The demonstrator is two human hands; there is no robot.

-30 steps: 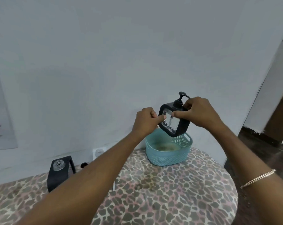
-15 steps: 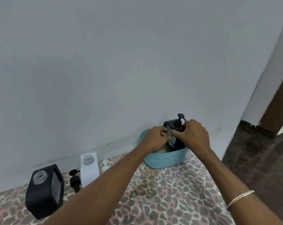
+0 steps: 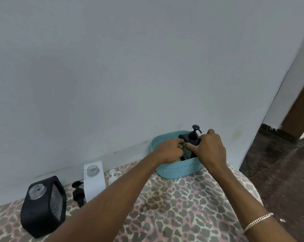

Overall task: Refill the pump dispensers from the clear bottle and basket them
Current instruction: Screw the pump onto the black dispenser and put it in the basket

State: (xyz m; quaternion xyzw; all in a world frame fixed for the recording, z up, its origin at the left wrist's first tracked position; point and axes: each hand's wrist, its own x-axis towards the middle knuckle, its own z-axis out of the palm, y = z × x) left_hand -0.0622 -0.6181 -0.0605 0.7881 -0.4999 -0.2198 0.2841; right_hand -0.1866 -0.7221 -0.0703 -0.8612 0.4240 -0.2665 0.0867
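As we looked down, a pale grey wall (image 3: 130,67) filled most of the view, meeting a dark floor (image 3: 278,172) at the far right. Below the wall lay the tabletop (image 3: 182,206), covered in a leopard-print cloth.

At its left end stood an open black dispenser (image 3: 41,215), with no pump and its clear threaded neck showing on top. Near the wall at the back right sat the teal basket (image 3: 179,169), its woven side facing us. Between the two, a white dispenser (image 3: 95,184) stood against the wall, also with its neck open.

Both our arms reached forward to the basket. Our left hand (image 3: 170,149) and right hand (image 3: 210,149) met over its rim, the fingers of each curled round the capped black dispenser (image 3: 191,137). That dispenser stood roughly upright inside the basket, its lower part hidden by the basket wall and our hands, its pump head rising clear above them. We could not tell whether its base touched the basket floor.

A loose black pump (image 3: 78,194) lay on the cloth between the open black dispenser and the white one, just beside the latter. A loose white pump (image 3: 112,177) stood just to the right of the white dispenser. A thin chain bracelet (image 3: 257,220) circled our right wrist.
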